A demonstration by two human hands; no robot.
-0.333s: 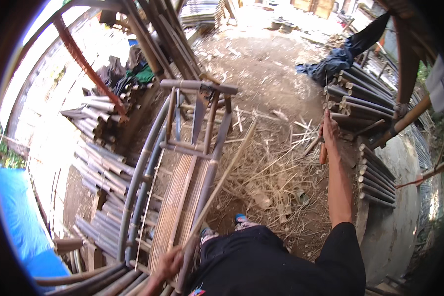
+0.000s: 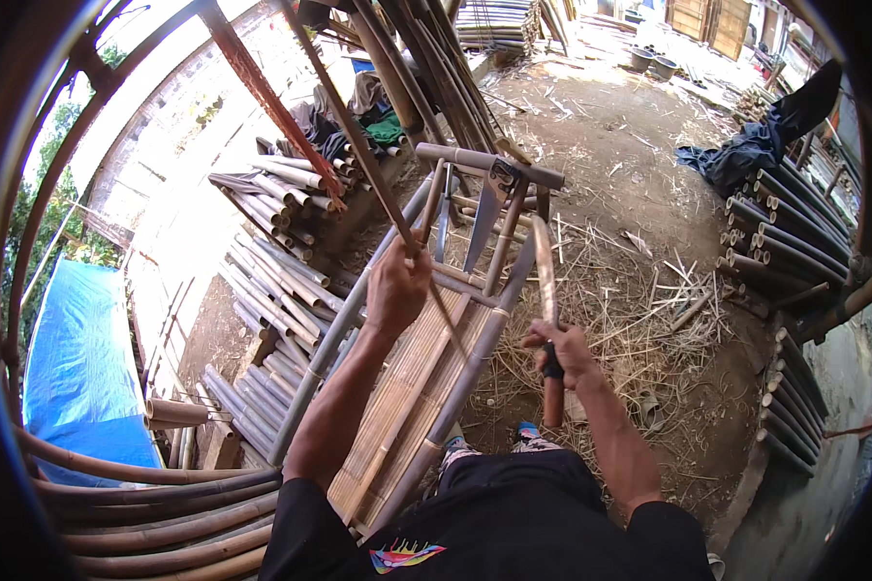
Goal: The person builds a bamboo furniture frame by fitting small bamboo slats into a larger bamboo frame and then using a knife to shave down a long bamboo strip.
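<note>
Far left, a blue tarpaulin (image 2: 77,368) lay beyond the curved bamboo poles (image 2: 155,523) at the lower edge, and cut bamboo lengths (image 2: 271,281) were stacked on the ground beside it. None of that was in play.

Moving in, the left hand (image 2: 397,289) was up, its fingers clenched around a thin dark bamboo strip (image 2: 358,145). The strip ran on a slant from the top of the picture, through the fist, and on down across the slatted seat. The grip looked firm, knuckles toward the camera.

Below the hand sat the bamboo bench frame (image 2: 426,387), tilted, its pale slats running away from the person and its round top rail (image 2: 489,165) at the far end. Something flat hung from that rail; what it was, I could not tell.

To the right, the right hand (image 2: 557,353) grasped the wooden handle of a long knife (image 2: 545,281), fingers wrapped tight, blade pointing up and away, near the strip but apart from it.

My read: this was the trimming step, strip steadied in one hand, blade ready in the other. The next move would call for bringing the edge to the strip well clear of the left fingers, keeping the strip taut and cutting away from the body.

Far right, straw litter (image 2: 649,320) covered the ground, and more poles (image 2: 794,252) were stacked there.
</note>
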